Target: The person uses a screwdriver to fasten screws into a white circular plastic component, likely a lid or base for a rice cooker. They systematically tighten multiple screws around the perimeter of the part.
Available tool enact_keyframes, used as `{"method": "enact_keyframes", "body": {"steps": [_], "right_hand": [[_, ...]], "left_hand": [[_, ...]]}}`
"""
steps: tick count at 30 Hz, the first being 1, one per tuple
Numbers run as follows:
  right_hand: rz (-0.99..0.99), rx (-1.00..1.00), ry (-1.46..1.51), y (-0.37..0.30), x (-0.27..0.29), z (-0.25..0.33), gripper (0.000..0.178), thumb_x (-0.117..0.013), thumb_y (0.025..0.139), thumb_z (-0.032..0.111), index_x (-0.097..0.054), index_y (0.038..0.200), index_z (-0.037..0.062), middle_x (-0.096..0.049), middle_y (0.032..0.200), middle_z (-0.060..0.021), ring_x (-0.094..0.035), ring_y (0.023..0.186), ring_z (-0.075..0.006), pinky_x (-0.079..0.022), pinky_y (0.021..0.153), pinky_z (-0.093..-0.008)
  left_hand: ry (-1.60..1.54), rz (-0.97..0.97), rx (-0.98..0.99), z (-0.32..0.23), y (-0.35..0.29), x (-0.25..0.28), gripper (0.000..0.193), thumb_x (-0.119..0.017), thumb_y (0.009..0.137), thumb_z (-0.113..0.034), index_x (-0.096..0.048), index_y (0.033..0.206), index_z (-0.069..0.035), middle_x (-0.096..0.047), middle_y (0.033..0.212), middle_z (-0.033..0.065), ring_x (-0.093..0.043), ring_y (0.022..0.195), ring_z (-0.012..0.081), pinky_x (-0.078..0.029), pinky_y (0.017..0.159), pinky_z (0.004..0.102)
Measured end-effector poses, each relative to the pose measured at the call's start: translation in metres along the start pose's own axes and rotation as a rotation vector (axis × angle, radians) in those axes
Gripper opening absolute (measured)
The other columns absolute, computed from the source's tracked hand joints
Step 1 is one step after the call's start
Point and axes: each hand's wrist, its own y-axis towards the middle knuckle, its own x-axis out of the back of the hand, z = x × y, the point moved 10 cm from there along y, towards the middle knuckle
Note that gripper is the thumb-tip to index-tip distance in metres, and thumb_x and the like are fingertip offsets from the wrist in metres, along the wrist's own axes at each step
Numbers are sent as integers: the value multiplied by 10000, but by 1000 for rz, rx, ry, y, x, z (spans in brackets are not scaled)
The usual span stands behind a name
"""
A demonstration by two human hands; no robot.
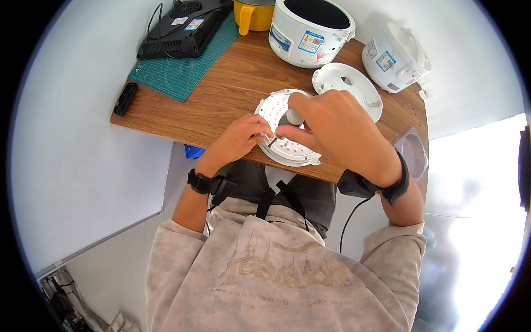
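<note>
disc (pixel 291 150), white and perforated, lies on the wooden table (pixel 221 99) by its near edge; our right hand (pixel 338 122) clasps a pale-handled tool (pixel 294 117); we cannot tell whether our left hand (pixel 240 136) pinches anything.

Two white rice cookers (pixel 293 50), a perforated disc (pixel 274 105), a white cover (pixel 360 87), a clear container (pixel 412 148) and a cutting mat (pixel 171 80) are resting on a wood-grain table (pixel 232 83).
</note>
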Motion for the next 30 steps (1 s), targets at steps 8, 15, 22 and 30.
{"method": "enact_keyframes", "body": {"steps": [8,15,22,30], "right_hand": [[-150,-95,-257,2,0,5,572,-680,892,548,-642,579,70,-553,484,-70,-600,463,-230,-427,421,-323],[-255,-56,-182,1,-8,7,301,-707,907,329,-683,860,33,-626,776,-109,-666,601,-231,-501,508,-334],[-124,20,166,-1,-18,8,320,-722,859,156,-543,1080,9,-600,986,-150,-685,730,-313,-559,597,-365],[-23,7,379,-4,-28,8,332,-650,877,81,-460,1141,17,-583,1008,-173,-666,814,-383,-560,623,-423]], "left_hand": [[-35,7,63,6,-2,1,94,-679,905,-40,-726,982,-69,-676,1055,66,-603,1013,286,-491,910,379],[-8,-42,-95,-1,-5,1,58,-702,896,-58,-727,949,-59,-669,1045,65,-609,1010,280,-497,897,382],[18,-19,-74,0,-4,-1,75,-740,872,-98,-727,932,-54,-659,1058,62,-604,1012,277,-496,894,387],[47,-39,-80,1,-6,-1,82,-745,864,-109,-739,927,-58,-654,1068,59,-603,1042,276,-494,916,387]]}}
